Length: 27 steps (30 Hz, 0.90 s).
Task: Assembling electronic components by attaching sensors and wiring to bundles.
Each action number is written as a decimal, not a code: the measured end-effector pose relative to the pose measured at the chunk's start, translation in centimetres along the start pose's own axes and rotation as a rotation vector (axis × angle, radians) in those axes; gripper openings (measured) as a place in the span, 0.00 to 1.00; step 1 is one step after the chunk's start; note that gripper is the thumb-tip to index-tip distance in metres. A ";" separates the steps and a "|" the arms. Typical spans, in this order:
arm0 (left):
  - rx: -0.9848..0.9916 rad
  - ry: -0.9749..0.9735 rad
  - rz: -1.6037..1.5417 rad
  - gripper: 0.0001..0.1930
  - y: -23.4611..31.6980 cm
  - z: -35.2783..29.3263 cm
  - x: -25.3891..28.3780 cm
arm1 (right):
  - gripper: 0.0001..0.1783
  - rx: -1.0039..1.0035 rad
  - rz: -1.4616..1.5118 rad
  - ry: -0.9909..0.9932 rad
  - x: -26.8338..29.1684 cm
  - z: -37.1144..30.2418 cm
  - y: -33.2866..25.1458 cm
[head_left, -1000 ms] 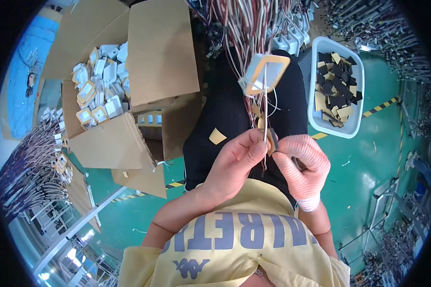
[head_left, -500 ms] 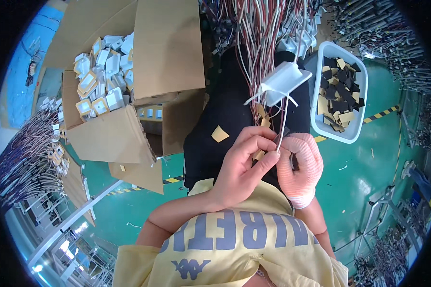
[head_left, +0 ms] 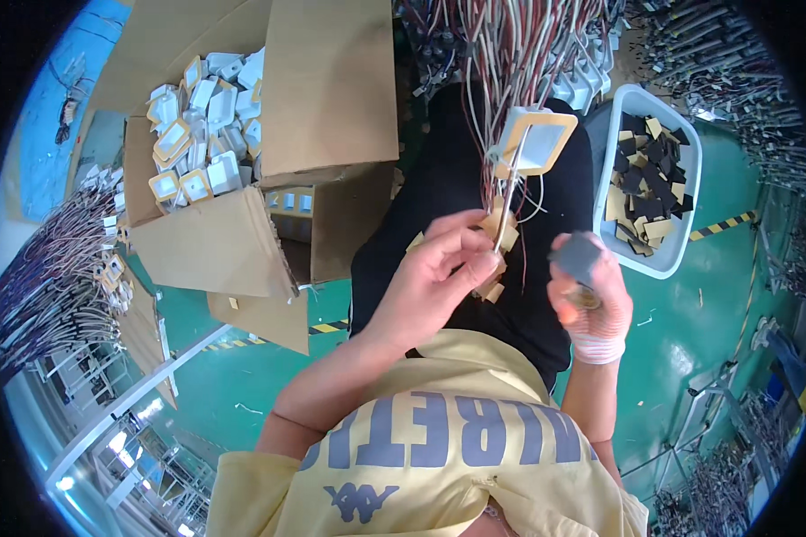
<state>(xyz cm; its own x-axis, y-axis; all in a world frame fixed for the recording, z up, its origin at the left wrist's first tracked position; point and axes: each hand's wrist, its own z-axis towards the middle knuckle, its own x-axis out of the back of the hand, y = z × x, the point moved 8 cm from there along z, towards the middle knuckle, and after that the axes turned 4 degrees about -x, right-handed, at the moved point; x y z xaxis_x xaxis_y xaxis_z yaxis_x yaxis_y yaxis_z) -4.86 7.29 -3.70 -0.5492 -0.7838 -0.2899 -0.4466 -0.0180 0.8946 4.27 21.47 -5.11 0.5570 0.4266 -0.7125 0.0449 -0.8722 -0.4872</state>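
Your left hand (head_left: pixel 443 268) has its thumb and forefinger pinched on a thin pale cable (head_left: pixel 508 208), with the other fingers curled beneath. The cable stands in front of your lap and runs up across the open face of a white housing (head_left: pixel 539 148) with a tan rim. Whether it is fixed to the housing, you cannot tell from here.

Your right hand (head_left: pixel 594 300), in a striped glove, is off to the right, apart from the cable. It holds a dark pad (head_left: pixel 576 258) up at its fingertips; blur hides just which fingers grip it. Tan scraps (head_left: pixel 509 234) lie just beside your left fingers, over your dark trousers (head_left: pixel 403 206).

The cable looks light and bendy, so a pinch near its end should steady it better than one far up, where it could swing. The pad seems thin, soft and nearly weightless; hold it by its edges, as a hard squeeze may crease it. The housing looks like light, stiff plastic, best taken by its side walls, since the rim could mark.

More dark and tan pieces sit in the white tub (head_left: pixel 650 263) at your right; similar housings fill the cardboard box (head_left: pixel 210 246) at your left.
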 end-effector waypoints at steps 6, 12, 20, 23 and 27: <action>-0.096 0.077 0.297 0.06 1.1 -1.0 0.8 | 0.11 -0.094 -0.220 -0.039 -2.5 1.6 2.5; -0.160 0.149 0.127 0.15 2.2 -1.5 1.2 | 0.14 -0.158 -0.261 -0.014 -3.4 2.3 3.6; -0.077 0.079 0.046 0.18 1.7 -1.2 0.7 | 0.18 -0.185 -0.320 -0.072 -3.8 2.3 3.6; -0.031 0.069 -0.050 0.18 1.3 -1.3 0.6 | 0.20 -0.175 -0.333 -0.073 -3.8 2.3 3.4; 0.091 0.069 -0.115 0.17 0.5 -1.5 0.7 | 0.19 -0.153 -0.301 -0.071 -4.0 2.3 3.5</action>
<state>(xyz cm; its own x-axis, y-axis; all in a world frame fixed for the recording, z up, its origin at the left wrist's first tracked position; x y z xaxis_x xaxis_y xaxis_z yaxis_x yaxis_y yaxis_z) -4.42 5.86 -2.93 -0.4423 -0.8204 -0.3623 -0.5679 -0.0565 0.8211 0.31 17.26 -5.15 0.4413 0.6809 -0.5845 0.3251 -0.7284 -0.6031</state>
